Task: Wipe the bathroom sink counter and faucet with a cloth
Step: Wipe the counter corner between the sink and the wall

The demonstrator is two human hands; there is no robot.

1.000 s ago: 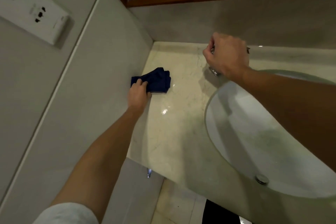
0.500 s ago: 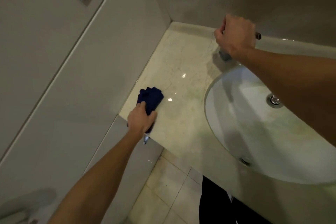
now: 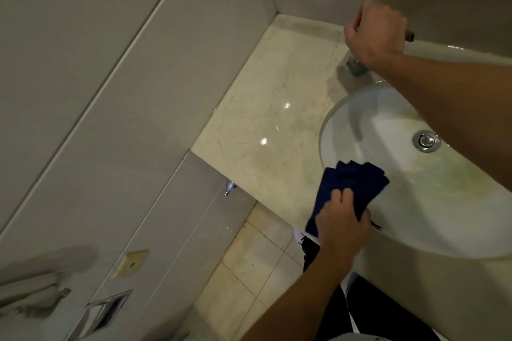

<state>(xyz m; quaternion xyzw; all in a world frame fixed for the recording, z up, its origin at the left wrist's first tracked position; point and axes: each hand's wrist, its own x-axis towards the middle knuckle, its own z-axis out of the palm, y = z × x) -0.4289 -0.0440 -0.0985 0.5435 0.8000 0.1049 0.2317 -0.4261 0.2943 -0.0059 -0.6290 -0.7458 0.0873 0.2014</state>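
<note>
A folded dark blue cloth (image 3: pixel 352 185) lies on the front strip of the cream marble counter (image 3: pixel 266 108), overlapping the rim of the white basin (image 3: pixel 415 196). My left hand (image 3: pixel 342 225) presses on its near end, thumb curled round the cloth's edge. My right hand (image 3: pixel 372 32) is closed round the chrome faucet (image 3: pixel 357 66) at the back of the counter; only the faucet's base and one handle tip show past the fist. The drain (image 3: pixel 426 140) sits in the basin beside my right forearm.
A grey tiled wall (image 3: pixel 116 91) bounds the counter on the left. Below it are a small chrome valve (image 3: pixel 229 188), a wall plate (image 3: pixel 130 263) and a recessed metal holder (image 3: pixel 106 310). Beige floor tiles (image 3: pixel 255 263) lie under the counter's front edge.
My left hand has dragged the cloth from the back left of the counter forward along the wall, then right to the basin's front rim. My right hand has stayed on the faucet.
</note>
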